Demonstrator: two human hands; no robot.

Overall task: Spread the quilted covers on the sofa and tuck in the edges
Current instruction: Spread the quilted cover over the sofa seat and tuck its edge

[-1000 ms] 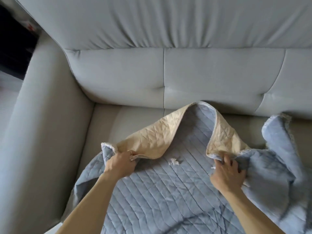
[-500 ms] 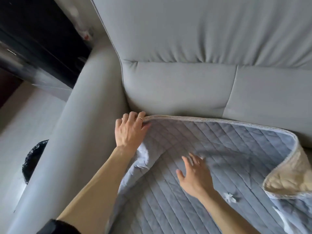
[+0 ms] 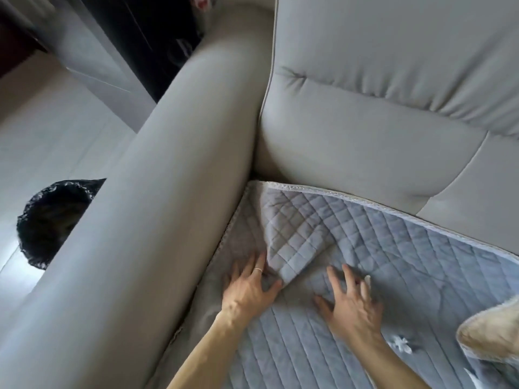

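Smoothing of the cover (image 3: pixel 393 248) into the left rear corner of the seat is judged the step in hand. The cover, blue-grey and quilted, is laid on the seat, with its trimmed edge run along the foot of the backrest (image 3: pixel 379 122) and its side bunched against the armrest (image 3: pixel 168 192). A raised fold (image 3: pixel 295 242) is seen between the hands, running toward the corner. The left hand (image 3: pixel 247 287) is released, fingers spread flat on the cover beside the armrest; nothing is grasped. The right hand (image 3: pixel 351 301) is likewise released and pressed flat just right of the fold. Toward the seat's right edge a turned-up beige underside (image 3: pixel 491 335) is noted. Method advised: the fold is best pressed out toward the corner, with one palm used as anchor, before any edge is pushed into the gaps; a ridge tucked over is likely to be locked in.
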